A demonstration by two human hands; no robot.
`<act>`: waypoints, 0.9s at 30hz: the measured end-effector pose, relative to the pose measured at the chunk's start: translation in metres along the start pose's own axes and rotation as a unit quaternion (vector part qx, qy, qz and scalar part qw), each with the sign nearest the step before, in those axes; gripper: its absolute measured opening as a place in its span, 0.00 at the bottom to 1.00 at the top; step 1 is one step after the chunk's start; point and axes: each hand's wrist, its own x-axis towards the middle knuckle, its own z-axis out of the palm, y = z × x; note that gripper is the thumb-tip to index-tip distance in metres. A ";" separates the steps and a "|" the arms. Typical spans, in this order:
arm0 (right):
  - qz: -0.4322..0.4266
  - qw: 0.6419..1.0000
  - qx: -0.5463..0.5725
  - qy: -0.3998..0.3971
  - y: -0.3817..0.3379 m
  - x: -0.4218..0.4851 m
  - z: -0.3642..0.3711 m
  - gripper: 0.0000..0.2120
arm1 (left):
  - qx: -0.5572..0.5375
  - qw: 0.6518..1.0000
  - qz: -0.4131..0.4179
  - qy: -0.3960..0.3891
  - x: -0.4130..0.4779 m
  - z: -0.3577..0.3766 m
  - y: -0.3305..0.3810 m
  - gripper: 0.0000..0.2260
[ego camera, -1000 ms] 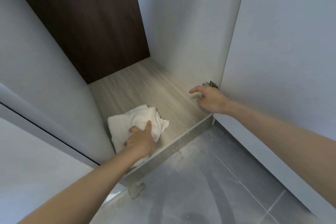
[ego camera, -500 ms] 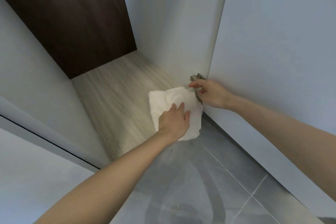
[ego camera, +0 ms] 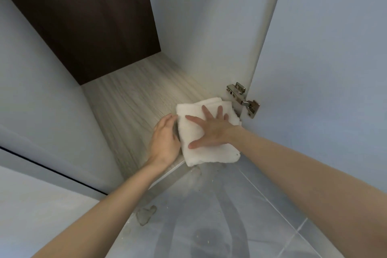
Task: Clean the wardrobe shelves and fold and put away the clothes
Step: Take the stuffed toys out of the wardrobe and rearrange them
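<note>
A folded white cloth [ego camera: 211, 154] lies at the front right corner of the pale wood-grain wardrobe shelf [ego camera: 134, 100], its near edge hanging over the shelf's front lip. My right hand [ego camera: 211, 130] presses flat on top of the cloth with its fingers spread. My left hand [ego camera: 164, 140] rests on the shelf against the cloth's left edge, fingers loosely curved and touching that edge. No clothes are in view.
A metal hinge [ego camera: 243, 98] sits just right of the cloth, on the open white door [ego camera: 324, 69]. White side walls and a dark brown back panel [ego camera: 88, 16] enclose the shelf. Grey floor tiles [ego camera: 209, 216] below carry crumbs and a small scrap [ego camera: 145, 214].
My left hand slid off the top of the cloth to its left edge. My right hand left the hinge area and now lies flat on the cloth.
</note>
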 end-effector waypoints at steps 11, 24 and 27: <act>0.018 0.995 0.039 0.088 0.023 -0.023 0.024 0.40 | 0.034 0.981 0.082 -0.171 0.000 0.021 0.010 0.25; 0.077 0.975 0.195 0.071 0.003 -0.128 -0.026 0.22 | -0.015 0.945 -0.006 -0.326 -0.025 -0.043 0.094 0.21; 0.079 0.968 0.223 0.086 -0.007 -0.190 -0.079 0.24 | -0.032 0.942 0.000 -0.334 -0.036 -0.103 0.149 0.23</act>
